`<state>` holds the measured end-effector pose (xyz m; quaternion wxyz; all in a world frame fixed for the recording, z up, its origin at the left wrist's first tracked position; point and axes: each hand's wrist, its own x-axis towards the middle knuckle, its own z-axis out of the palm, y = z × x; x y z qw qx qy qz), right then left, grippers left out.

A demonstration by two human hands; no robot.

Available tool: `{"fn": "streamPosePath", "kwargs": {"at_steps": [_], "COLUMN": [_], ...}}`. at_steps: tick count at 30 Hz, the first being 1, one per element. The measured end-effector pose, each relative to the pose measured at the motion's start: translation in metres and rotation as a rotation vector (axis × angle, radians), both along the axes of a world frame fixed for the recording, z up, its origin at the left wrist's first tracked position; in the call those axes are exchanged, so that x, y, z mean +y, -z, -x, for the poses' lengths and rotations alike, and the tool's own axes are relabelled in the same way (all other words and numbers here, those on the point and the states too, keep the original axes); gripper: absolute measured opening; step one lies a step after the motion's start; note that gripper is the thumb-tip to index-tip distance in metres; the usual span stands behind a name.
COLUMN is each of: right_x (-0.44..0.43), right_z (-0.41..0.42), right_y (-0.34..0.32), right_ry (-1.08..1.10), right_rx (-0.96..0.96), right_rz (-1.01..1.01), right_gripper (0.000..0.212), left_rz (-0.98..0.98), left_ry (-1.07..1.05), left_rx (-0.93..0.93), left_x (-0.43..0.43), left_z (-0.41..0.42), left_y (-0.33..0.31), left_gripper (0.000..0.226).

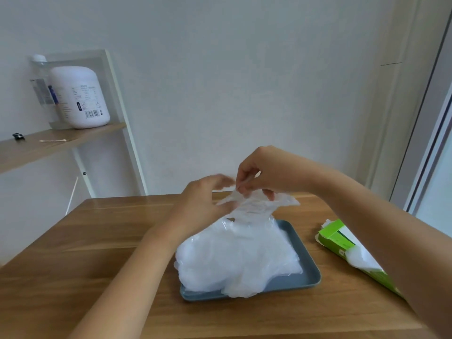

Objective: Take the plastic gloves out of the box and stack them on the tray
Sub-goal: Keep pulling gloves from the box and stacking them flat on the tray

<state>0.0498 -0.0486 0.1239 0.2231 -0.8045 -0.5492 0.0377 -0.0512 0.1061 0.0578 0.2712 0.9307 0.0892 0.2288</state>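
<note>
Right hand (259,177) pinches a crinkled, translucent plastic glove (254,206) just above the cloudy white glove pile (239,260) on the blue-grey tray (310,270). Whether the blurred left hand (203,196) grips it cannot be told; the green box (335,237) lies right.

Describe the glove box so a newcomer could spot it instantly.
Start at the wooden table. Right of its blue-grey tray lies a long carton. It alone is bright green, with plastic gloves spilling from its opening.

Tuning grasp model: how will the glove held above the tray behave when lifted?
Likely floppy: the glove crumples and drapes below the pinching right hand. Probably very light: thin, see-through film. May slide: the pile on the tray lies uneven, spilling over the near rim.
</note>
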Motion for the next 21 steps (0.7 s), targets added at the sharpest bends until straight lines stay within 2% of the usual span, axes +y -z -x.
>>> {"fn": "streamPosePath", "kwargs": {"at_steps": [1,5,8,11,15,18,19,21], "right_x": [0.003,0.02,0.032,0.034,0.006,-0.021,-0.026,-0.031], "right_z": [-0.001,-0.015,-0.023,-0.021,-0.018,-0.021,-0.024,-0.033], "right_y": [-0.001,0.004,0.02,0.036,0.051,0.073,0.083,0.103], "right_ry": [-0.002,0.044,0.047,-0.011,-0.086,-0.113,-0.109,-0.089], "right_rx": [0.011,0.09,-0.05,0.041,0.236,0.235,0.192,0.149], "right_rz": [0.013,-0.062,-0.115,-0.29,-0.441,-0.359,-0.305,-0.22], "right_gripper": [0.006,0.009,0.013,0.014,0.011,0.021,0.026,0.019], "left_rz": [-0.017,0.008,-0.033,-0.219,-0.664,-0.825,-0.844,-0.79], "left_ry": [-0.031,-0.174,-0.214,-0.296,-0.245,-0.209,-0.186,-0.096], "left_rx": [-0.002,-0.045,-0.088,-0.157,-0.246,-0.187,-0.154,-0.032], "left_x": [0.002,0.017,0.027,0.025,0.019,0.009,0.003,-0.015], "left_z": [-0.004,-0.011,-0.006,0.002,0.018,0.029,0.031,0.034], "left_y": [0.005,0.019,0.012,-0.004,0.001,0.03,0.04,0.051], "left_gripper": [0.015,0.038,0.023,0.027,0.029,0.045,0.046,0.05]}}
